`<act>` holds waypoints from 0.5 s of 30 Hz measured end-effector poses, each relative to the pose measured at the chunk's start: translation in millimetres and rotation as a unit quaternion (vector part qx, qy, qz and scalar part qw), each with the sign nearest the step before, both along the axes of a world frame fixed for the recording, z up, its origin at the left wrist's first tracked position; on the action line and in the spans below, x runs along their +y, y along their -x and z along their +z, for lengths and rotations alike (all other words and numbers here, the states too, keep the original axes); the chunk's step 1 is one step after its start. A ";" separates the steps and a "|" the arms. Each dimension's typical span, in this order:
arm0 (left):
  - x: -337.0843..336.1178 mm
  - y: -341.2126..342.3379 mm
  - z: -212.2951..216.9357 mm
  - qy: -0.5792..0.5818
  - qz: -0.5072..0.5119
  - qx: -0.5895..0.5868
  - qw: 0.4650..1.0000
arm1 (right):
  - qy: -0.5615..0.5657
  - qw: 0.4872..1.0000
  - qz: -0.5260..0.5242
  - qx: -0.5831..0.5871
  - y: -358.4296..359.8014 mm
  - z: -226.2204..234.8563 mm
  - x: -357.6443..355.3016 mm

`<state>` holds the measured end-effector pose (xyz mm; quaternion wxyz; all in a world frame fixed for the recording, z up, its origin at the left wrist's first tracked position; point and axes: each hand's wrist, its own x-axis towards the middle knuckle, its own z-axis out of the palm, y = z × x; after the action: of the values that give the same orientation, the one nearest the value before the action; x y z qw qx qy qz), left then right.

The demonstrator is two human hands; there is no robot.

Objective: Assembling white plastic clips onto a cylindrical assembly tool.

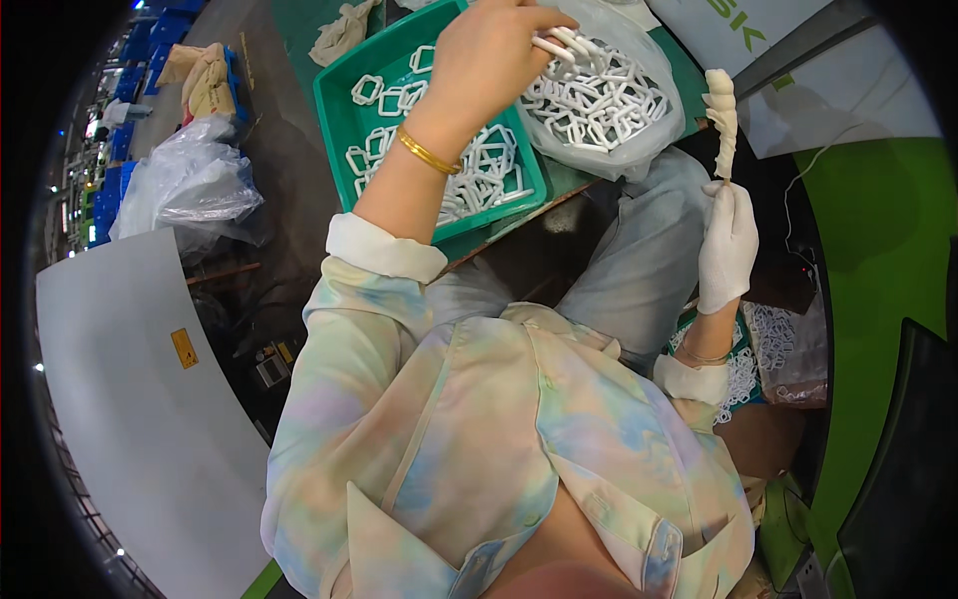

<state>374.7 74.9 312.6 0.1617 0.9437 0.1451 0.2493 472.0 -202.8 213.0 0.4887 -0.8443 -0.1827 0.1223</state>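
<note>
The bare left hand (494, 50) reached over the far end of the worktop, its fingers pinched together round a few small white plastic ring-shaped links (559, 42), lifted just above a clear plastic bag (639, 140) heaped with the same white links. A thin gold bangle (427, 152) circled that wrist, and the rolled white cuff of a pastel tie-dye shirt (479, 439) sat further down the forearm. To the left of the bag, touching it, stood a green rectangular plastic tray (339, 110), with more loose white links scattered across its bottom.

The right hand (726, 245), in a white fabric glove, was held out to the right, well apart from the tray. Its fingers were closed round the lower end of an upright thin rod carrying a twisted stack of white links (721, 115). Below that hand, near the person's right side, another bag of white links (788, 349) rested. Crumpled clear plastic bags (190, 185) lay far off to the left.
</note>
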 end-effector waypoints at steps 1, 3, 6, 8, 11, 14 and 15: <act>3.6 -0.7 -1.9 0.013 0.005 0.006 1.000 | 0.002 1.000 -0.001 0.000 -1.0 -0.3 -0.1; 15.3 -2.9 -8.0 0.043 -0.005 0.012 0.999 | 0.004 1.000 -0.002 0.001 -2.3 -1.6 -0.2; 20.8 -5.8 -13.1 0.109 -0.020 -0.028 0.993 | -0.011 0.999 -0.006 0.038 -3.9 -5.8 1.2; 19.0 -6.6 -7.7 0.129 -0.024 -0.017 0.991 | -0.041 0.999 0.004 0.006 -3.5 -9.3 2.3; 12.2 -6.9 2.5 0.149 -0.020 -0.018 0.988 | 0.013 0.998 -0.005 0.065 -7.3 -6.4 -0.8; 12.6 -7.6 3.8 0.222 -0.042 -0.013 0.974 | -0.001 0.999 -0.013 0.037 -7.4 -10.2 -0.6; 13.4 -8.5 4.8 0.220 -0.062 -0.040 0.973 | -0.002 0.999 -0.012 0.038 -8.2 -11.7 -0.3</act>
<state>383.3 88.3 317.4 0.3858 0.8817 0.1311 0.2379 480.2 -203.1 201.3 0.4983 -0.8402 -0.1542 0.1485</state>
